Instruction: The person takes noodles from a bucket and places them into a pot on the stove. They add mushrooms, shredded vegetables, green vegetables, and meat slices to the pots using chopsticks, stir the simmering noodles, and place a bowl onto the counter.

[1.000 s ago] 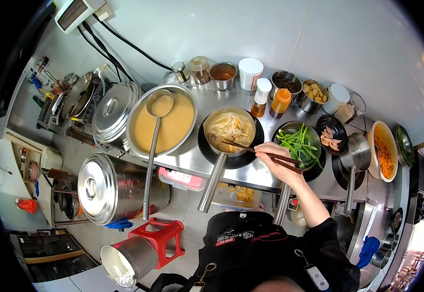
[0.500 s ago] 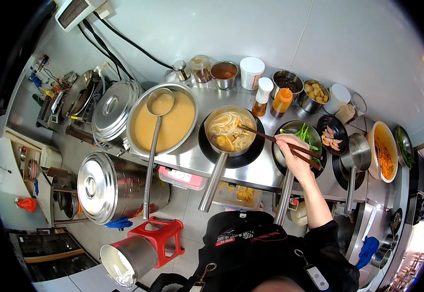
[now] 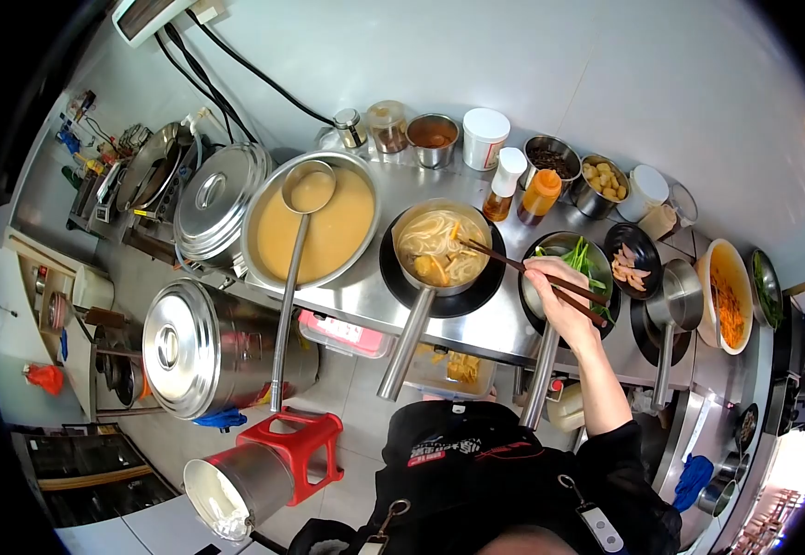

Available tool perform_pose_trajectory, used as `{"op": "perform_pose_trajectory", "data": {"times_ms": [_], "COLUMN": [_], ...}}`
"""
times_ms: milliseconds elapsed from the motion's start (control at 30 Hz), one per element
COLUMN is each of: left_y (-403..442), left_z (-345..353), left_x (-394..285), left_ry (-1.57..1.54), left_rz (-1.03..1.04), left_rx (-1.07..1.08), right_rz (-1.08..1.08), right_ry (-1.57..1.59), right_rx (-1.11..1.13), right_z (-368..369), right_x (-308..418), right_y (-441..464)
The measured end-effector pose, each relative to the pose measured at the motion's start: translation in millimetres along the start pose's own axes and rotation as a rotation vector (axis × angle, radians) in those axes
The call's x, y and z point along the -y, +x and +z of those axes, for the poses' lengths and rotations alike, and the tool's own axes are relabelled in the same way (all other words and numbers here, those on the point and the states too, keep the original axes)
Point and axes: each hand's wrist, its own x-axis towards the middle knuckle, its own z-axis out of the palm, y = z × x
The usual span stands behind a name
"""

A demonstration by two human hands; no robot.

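Note:
My right hand grips a pair of dark chopsticks, fingers closed round them. Their tips reach into the noodles in a long-handled saucepan, which sits on a round black burner. Yellowish pieces lie among the noodles in broth. Beneath my right hand is a second saucepan with green leafy stalks in it. My left hand is out of view.
Left of the noodles stands a wide bowl of tan broth with a ladle across its rim. Seasoning bottles and tins line the wall. A third saucepan, shredded carrot and a red stool are around.
The view has shifted slightly. My right hand and the chopsticks stay nearly in place, tips still at the noodles' right side.

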Motion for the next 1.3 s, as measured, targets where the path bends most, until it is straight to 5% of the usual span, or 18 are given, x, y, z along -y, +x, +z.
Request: {"op": "perform_pose_trajectory", "data": {"times_ms": [700, 767, 867, 900, 967, 1133, 1300], "left_y": [-12, -16, -24, -32, -17, -80, -118], "left_z": [-8, -12, -33, -46, -55, -88, -84], "left_x": [4, 6, -19, -46, -90, -244, -304], "left_ry": [0.056, 0.14, 0.845, 0.591, -0.86, -0.842, -0.691], "left_rz": [0.037, 0.092, 0.493, 0.45, 0.32, 0.802, 1.057], "left_rx": [0.0, -0.007, -0.117, -0.137, -0.033, -0.188, -0.261], "right_rz": [0.068, 0.043, 0.02, 0.045, 0.061, 0.051, 0.071], "right_ry": [0.027, 0.053, 0.138, 0.137, 0.102, 0.073, 0.053], "right_rx": [0.007, 0.014, 0.087, 0.136, 0.143, 0.083, 0.055], "right_z": [-8, -4, 16, 22, 29, 10, -8], "right_x": [9, 17, 15, 13, 5, 10, 10], "right_y": [1, 3, -1, -4, -6, 2, 5]}}
